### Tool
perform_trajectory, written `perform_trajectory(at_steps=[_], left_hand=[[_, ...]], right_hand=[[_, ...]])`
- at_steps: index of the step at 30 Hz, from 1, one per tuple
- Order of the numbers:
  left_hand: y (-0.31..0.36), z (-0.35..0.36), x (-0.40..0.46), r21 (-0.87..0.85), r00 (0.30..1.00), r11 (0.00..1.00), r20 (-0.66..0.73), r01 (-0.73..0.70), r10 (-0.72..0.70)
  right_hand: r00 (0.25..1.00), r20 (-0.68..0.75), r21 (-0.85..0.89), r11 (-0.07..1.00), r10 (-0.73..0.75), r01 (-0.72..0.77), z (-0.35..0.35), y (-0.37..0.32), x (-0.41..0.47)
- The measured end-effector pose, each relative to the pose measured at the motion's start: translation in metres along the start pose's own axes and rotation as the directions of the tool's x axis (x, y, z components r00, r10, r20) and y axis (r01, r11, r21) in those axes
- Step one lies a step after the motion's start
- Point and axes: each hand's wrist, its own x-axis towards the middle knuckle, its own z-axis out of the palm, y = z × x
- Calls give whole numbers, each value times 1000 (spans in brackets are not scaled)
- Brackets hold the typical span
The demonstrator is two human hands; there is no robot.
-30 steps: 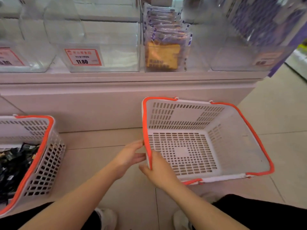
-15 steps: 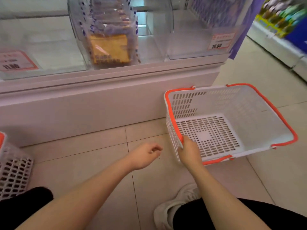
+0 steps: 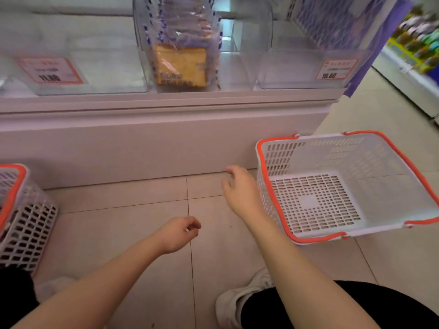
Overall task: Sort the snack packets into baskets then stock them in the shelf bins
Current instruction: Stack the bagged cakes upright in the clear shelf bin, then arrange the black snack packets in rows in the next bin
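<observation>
A left hand (image 3: 178, 233) hovers over floor tiles, fingers loosely curled, empty. Further out, the right hand (image 3: 240, 188) (blurred) hangs relaxed beside an empty white basket (image 3: 275, 193). Another basket (image 3: 26, 229) sits far left. Beyond, snack packets (image 3: 181, 55) fill a clear shelf bin (image 3: 242, 34).

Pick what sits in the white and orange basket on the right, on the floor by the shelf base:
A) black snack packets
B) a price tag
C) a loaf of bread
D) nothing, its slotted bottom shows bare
D: the right basket shows its whole slotted bottom with no item in it; the right hand hangs just outside its left wall and holds nothing.
</observation>
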Motion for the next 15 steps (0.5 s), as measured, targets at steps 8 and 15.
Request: perform_trajectory(at_steps=[8,15], left_hand=[[-116,-78,-77,-71,869,958,-405,279,-284],[-240,-113,-153,-154,589,809,-612,567,-529]], right_hand=[[911,370,434,901,-181,3,91,-149,-19],[753,634,517,821,-175,-244,172,-209,-29]])
